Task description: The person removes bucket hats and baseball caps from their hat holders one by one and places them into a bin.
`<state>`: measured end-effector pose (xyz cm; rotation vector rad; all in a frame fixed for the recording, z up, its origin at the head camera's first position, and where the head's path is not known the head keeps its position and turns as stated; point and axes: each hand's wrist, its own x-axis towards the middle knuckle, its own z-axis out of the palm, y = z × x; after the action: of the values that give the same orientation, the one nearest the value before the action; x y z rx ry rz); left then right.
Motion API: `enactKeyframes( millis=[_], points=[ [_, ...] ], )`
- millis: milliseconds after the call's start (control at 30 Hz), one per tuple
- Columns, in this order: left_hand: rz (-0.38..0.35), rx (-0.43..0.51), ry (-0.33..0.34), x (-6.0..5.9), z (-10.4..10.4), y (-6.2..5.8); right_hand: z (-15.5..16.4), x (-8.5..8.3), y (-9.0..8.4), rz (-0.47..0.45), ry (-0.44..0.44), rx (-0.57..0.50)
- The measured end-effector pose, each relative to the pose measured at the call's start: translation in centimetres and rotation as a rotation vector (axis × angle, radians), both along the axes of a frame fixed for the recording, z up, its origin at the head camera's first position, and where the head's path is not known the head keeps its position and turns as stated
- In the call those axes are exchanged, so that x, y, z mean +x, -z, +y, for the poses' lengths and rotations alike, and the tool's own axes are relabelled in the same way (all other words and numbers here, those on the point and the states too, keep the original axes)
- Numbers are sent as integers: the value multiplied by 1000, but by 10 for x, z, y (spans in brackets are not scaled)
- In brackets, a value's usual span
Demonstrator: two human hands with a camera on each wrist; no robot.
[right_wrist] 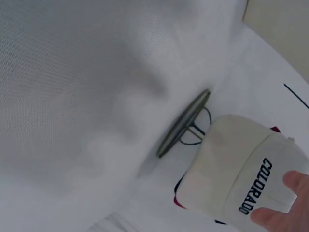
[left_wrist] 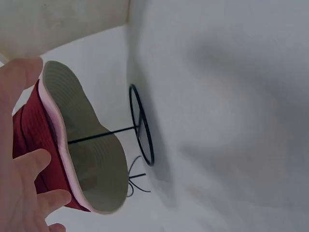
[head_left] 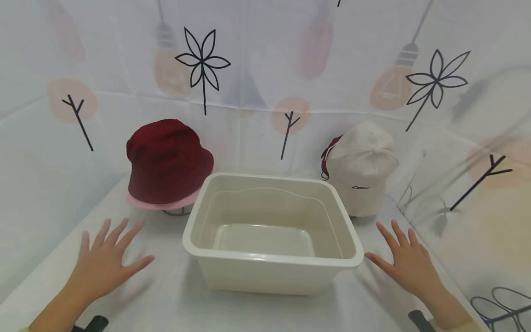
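Observation:
My left hand [head_left: 101, 267] hovers with its fingers spread, in front of a dark red bucket hat [head_left: 166, 161] with a pink brim edge. That hat sits on a black wire stand [left_wrist: 147, 145], its grey-green underside facing the left wrist view. Fingers also spread, my right hand [head_left: 408, 267] is beside the right rim of a cream plastic basin [head_left: 274, 276]. Nearest beyond it is a white baseball cap [head_left: 362, 161], lettered COLORADO in the right wrist view, on a stand with a round base [right_wrist: 183, 123]. Something dark red shows behind the cap. Neither hand holds anything.
The basin stands between the two hats, its bare floor visible. A white cloth covers the table [head_left: 162, 304]. Behind and at the sides hangs a white curtain [head_left: 257, 69] printed with flowers, twigs and bulbs.

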<state>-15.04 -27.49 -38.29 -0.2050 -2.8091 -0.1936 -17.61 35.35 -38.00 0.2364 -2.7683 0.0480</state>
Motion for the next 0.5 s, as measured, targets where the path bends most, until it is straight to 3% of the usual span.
enactKeyframes(
  millis=[300,500],
  points=[
    [7,183,42,-3,22,-21,-4,0,-10,-36,-5,-98],
    [-67,311,37,0,34,-33,-6,-3,-14,-73,13,-186]
  ],
)
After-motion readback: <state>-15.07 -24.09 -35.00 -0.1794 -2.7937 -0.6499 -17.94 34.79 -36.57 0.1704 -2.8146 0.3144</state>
